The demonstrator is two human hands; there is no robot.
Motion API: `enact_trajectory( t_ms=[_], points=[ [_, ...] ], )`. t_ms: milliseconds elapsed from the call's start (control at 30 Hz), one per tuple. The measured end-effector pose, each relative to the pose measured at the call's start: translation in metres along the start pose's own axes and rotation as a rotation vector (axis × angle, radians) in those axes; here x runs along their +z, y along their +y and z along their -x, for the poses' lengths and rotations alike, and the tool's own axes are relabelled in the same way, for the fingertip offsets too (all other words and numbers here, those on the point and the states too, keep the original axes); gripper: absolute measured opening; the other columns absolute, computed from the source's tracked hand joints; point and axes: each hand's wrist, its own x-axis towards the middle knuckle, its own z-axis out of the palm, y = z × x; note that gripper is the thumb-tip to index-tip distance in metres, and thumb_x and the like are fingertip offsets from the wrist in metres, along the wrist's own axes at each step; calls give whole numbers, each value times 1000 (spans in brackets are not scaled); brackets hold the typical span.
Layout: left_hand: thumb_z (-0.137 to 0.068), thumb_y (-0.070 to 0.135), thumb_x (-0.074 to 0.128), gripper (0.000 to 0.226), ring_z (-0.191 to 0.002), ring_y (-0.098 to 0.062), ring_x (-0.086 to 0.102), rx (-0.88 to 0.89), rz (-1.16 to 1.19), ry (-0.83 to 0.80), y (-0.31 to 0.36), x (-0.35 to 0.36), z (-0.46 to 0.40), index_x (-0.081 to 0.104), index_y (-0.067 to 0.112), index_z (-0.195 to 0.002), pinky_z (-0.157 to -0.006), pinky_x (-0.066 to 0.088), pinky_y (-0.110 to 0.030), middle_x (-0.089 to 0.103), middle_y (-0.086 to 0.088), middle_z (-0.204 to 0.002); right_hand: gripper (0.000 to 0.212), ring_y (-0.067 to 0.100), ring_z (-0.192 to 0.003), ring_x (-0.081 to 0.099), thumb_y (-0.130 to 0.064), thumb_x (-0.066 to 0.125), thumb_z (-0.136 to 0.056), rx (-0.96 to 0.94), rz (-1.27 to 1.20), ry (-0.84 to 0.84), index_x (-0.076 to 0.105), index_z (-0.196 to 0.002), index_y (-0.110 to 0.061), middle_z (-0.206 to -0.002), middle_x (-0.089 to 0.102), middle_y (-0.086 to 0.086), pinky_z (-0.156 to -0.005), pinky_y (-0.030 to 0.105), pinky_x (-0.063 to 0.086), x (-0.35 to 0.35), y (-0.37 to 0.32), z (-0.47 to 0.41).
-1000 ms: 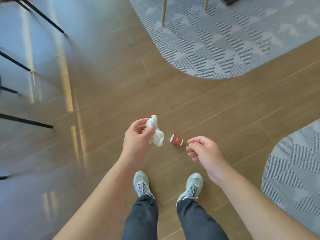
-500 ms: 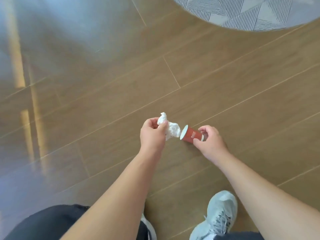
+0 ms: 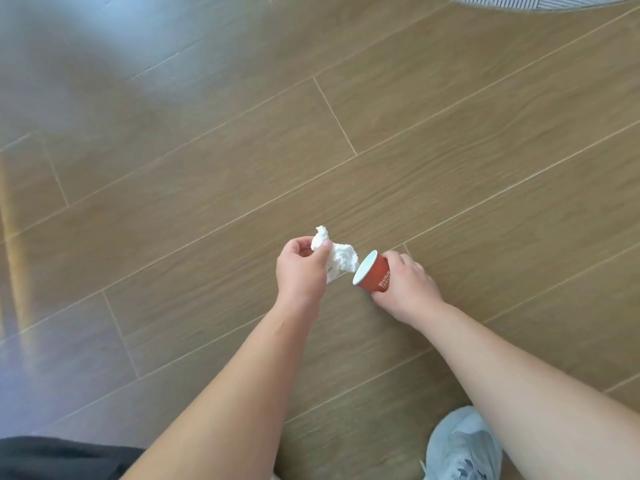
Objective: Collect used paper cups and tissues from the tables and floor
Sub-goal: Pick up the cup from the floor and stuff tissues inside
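Gripping red paper cup (image 3: 374, 274) on its side: right hand (image 3: 405, 285); left hand (image 3: 301, 268) pinching crumpled tissue (image 3: 341, 261) beside cup mouth.

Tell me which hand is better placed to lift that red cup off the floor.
The right hand: its fingers are curled round the red paper cup, which lies tipped near the wooden floor. The left hand is occupied, gripping the crumpled tissue.

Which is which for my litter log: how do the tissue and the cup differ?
The tissue is white and crumpled; the cup is red with a white inside and keeps its shape. The left hand pinches the tissue; the right hand grips the cup, tipped with its mouth toward the tissue. Both are held over the floor.
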Motion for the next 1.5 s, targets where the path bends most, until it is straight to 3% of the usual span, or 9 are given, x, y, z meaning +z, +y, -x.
enact_trajectory(
  t_ms=[233,400,533,700,800,1100,1233,1333,1500],
  points=[
    [-92,28,73,9,-70,-8,60,84,-25,-43,20,-9,15,67,25,-97,-57,48,-19,68,4,-90,64,28,-119,52,-38,70,-75,15,-74,-9,41,-130,-25,-127,53,1,-90,36,42,1,-5,5],
    [-90,25,73,8,-73,-11,62,229,-96,-50,65,-25,54,66,26,-93,-65,50,-28,69,-1,-90,69,23,-111,53,-39,78,-69,-22,-347,59,43,-128,-27,-120,55,-4,-83,33,41,-28,-29,45],
    [-90,24,74,9,-70,-8,60,295,-79,-57,133,-52,125,66,23,-92,-63,50,-25,68,5,-85,68,18,-103,56,-36,80,-69,-65,-524,95,43,-126,-31,-115,56,-9,-83,35,48,-93,-59,122],
    [-90,22,75,11,-61,4,62,412,-62,-107,243,-80,243,66,19,-95,-54,46,-12,71,17,-73,64,8,-98,55,-35,80,-69,-148,-618,206,44,-121,-37,-111,59,-15,-67,5,35,-216,-105,243],
    [-89,21,76,12,-63,2,64,490,-82,-151,313,-89,321,66,19,-95,-55,48,-14,72,18,-73,61,-4,-95,54,-36,79,-69,-216,-678,275,43,-117,-43,-110,58,-23,-68,2,38,-299,-133,317],
    [-84,27,80,15,-75,-9,65,792,-166,-262,487,-101,545,65,29,-82,-68,52,-23,70,13,-81,58,2,-94,66,-35,79,-63,-407,-933,465,50,-112,-45,-104,67,-19,-75,18,51,-513,-180,506],
    [-74,38,76,9,-98,2,63,979,-249,-343,529,-94,626,67,37,-75,-84,45,-15,68,16,-101,59,4,-92,67,-36,81,-65,-473,-985,551,50,-113,-49,-105,67,-20,-73,18,52,-571,-168,577],
    [-69,50,72,10,-111,-3,62,1018,-240,-440,547,-84,672,71,40,-70,-95,47,-25,65,16,-111,60,4,-93,68,-38,82,-64,-486,-1002,634,49,-112,-54,-105,67,-22,-74,20,54,-599,-155,617],
    [-71,49,67,18,-91,-9,64,1007,-137,-598,556,-69,722,70,36,-82,-83,50,-30,70,16,-96,62,5,-99,68,-45,82,-59,-493,-1055,725,50,-112,-55,-110,68,-18,-78,27,56,-627,-132,662]
  ],
)
